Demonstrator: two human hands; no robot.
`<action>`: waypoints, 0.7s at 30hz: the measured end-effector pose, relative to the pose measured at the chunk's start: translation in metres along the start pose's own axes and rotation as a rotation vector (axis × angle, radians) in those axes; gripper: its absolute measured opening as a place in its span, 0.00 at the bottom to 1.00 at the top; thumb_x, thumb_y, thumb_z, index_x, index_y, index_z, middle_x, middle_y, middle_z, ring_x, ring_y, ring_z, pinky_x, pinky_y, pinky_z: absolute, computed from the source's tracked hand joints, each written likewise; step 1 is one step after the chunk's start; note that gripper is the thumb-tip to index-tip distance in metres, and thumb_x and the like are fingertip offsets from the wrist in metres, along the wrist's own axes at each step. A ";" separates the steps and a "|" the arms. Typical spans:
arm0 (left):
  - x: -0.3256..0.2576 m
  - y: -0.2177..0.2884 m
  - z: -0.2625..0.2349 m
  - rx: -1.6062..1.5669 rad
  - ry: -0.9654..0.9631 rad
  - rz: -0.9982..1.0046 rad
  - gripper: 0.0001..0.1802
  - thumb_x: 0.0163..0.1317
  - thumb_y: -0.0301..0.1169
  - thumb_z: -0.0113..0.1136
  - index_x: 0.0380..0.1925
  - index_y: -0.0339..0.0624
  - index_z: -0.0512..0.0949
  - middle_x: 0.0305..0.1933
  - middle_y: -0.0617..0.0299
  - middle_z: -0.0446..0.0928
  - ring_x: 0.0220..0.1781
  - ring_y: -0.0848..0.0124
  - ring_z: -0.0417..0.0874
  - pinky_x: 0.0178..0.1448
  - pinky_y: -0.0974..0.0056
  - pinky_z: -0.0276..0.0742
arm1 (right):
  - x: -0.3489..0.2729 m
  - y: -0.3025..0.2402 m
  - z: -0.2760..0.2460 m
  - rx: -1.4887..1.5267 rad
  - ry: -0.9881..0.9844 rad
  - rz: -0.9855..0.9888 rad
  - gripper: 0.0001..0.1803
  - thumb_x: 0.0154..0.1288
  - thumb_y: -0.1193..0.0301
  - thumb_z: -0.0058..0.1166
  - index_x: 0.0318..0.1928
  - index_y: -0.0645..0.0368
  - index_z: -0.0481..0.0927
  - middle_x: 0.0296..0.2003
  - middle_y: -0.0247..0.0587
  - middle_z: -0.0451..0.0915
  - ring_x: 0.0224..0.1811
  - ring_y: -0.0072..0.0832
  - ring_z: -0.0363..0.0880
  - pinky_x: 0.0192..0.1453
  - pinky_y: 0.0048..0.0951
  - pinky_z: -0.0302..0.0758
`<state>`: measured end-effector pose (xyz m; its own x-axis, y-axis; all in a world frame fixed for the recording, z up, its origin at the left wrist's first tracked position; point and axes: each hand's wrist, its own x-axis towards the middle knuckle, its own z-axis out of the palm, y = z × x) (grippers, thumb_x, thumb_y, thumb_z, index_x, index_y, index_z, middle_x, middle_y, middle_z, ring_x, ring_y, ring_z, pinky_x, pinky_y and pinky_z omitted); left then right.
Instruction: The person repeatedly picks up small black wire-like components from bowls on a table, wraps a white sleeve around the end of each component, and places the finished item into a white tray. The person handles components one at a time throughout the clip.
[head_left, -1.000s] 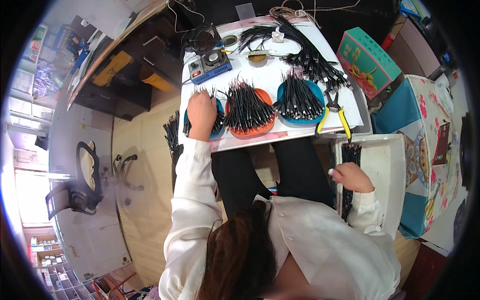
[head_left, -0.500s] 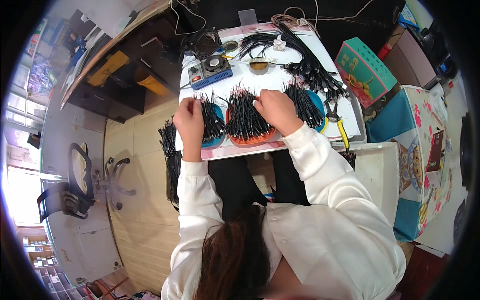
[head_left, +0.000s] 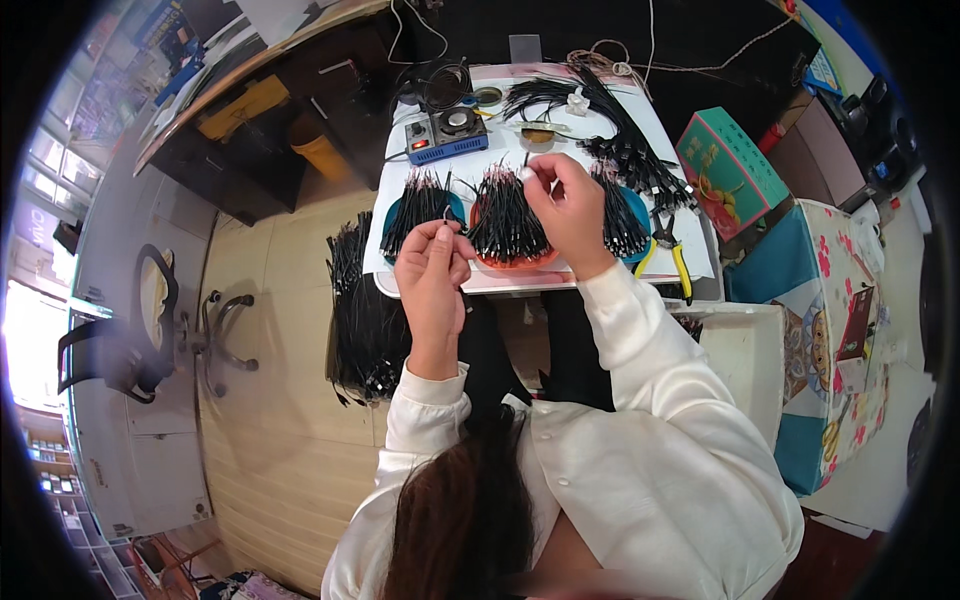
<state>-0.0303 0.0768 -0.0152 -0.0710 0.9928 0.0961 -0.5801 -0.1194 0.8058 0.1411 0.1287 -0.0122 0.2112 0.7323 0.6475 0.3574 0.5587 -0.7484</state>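
Note:
My left hand (head_left: pixel 432 285) is raised at the table's near edge, thumb and fingertips pinched on a short black cable (head_left: pixel 447 219). Above the middle tray, my right hand (head_left: pixel 572 212) is closed, and a thin dark cable end sticks up from its fingertips. Below it, black cables with bare reddish ends (head_left: pixel 505 215) fill an orange tray (head_left: pixel 520 264). More black cables lie in a teal tray (head_left: pixel 456 204) to the left. A second teal tray (head_left: pixel 636 205) on the right also carries cables, partly hidden by my right hand.
A blue heating pot (head_left: pixel 447 148) with a red light stands behind the left tray, beside a small round tin (head_left: pixel 537 140). Yellow-handled cutters (head_left: pixel 680 262) lie at the right. Coiled USB cables (head_left: pixel 635 140) cover the back right. More cables (head_left: pixel 362 320) hang left of the table.
My left hand has come away from the left tray's cables, toward me and right, with a cable in its fingers. My right hand has risen from the middle bundle, lifting a cable. The view has shifted.

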 end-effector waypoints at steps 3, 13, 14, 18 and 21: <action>-0.022 0.007 0.013 0.068 0.055 0.017 0.06 0.71 0.26 0.53 0.40 0.33 0.75 0.37 0.50 0.83 0.31 0.74 0.81 0.35 0.73 0.77 | -0.029 -0.047 -0.027 0.278 -0.303 0.259 0.05 0.64 0.75 0.58 0.38 0.63 0.78 0.28 0.25 0.76 0.28 0.09 0.70 0.30 0.15 0.67; -0.074 0.004 0.049 -0.078 -0.061 -0.050 0.06 0.68 0.22 0.55 0.43 0.32 0.77 0.51 0.47 0.81 0.47 0.71 0.83 0.47 0.72 0.78 | -0.080 -0.081 -0.055 0.312 -0.436 0.422 0.07 0.62 0.74 0.60 0.37 0.65 0.79 0.27 0.31 0.79 0.27 0.13 0.73 0.30 0.18 0.71; -0.076 0.003 0.051 -0.068 -0.075 -0.047 0.07 0.69 0.22 0.55 0.44 0.32 0.77 0.51 0.47 0.81 0.47 0.72 0.83 0.47 0.72 0.78 | -0.082 -0.082 -0.057 0.281 -0.424 0.403 0.07 0.62 0.74 0.60 0.37 0.65 0.79 0.27 0.31 0.79 0.27 0.13 0.73 0.30 0.18 0.71; -0.083 -0.005 0.056 0.058 -0.117 0.046 0.09 0.69 0.24 0.55 0.45 0.30 0.77 0.47 0.51 0.82 0.45 0.74 0.82 0.47 0.73 0.77 | -0.084 -0.088 -0.067 0.222 -0.358 0.306 0.07 0.62 0.74 0.61 0.37 0.64 0.79 0.27 0.31 0.80 0.26 0.13 0.74 0.29 0.18 0.70; -0.087 -0.011 0.059 0.233 -0.111 0.195 0.09 0.69 0.25 0.55 0.44 0.30 0.77 0.42 0.57 0.82 0.42 0.77 0.80 0.47 0.73 0.76 | -0.078 -0.091 -0.082 0.237 -0.388 0.337 0.06 0.64 0.75 0.60 0.40 0.63 0.79 0.32 0.30 0.80 0.31 0.11 0.74 0.33 0.15 0.70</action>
<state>0.0298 -0.0086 0.0019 -0.0659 0.9468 0.3151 -0.3617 -0.3170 0.8767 0.1668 -0.0112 0.0168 -0.0876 0.9499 0.3001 0.1047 0.3084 -0.9455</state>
